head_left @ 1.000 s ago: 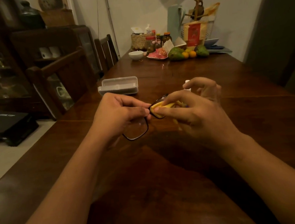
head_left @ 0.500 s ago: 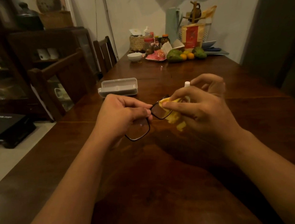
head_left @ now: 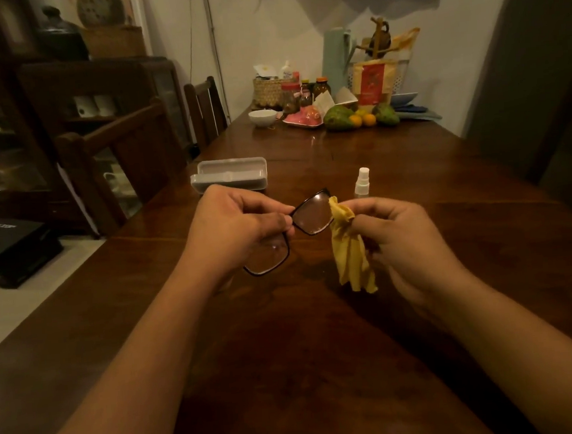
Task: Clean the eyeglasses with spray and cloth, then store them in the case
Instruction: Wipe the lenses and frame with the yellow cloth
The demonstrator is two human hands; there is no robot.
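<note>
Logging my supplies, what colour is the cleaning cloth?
The cloth is yellow, seen in the head view.

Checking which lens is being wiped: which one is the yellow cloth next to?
The upper lens, farther from the person: the yellow cloth in the right hand is at its right rim. The lower lens hangs under the left hand holding the eyeglasses.

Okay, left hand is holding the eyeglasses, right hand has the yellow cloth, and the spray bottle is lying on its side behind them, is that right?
Not quite. In the head view the spray bottle stands upright, not on its side. The rest holds: the left hand holds the eyeglasses and the right hand pinches the yellow cloth.
</note>
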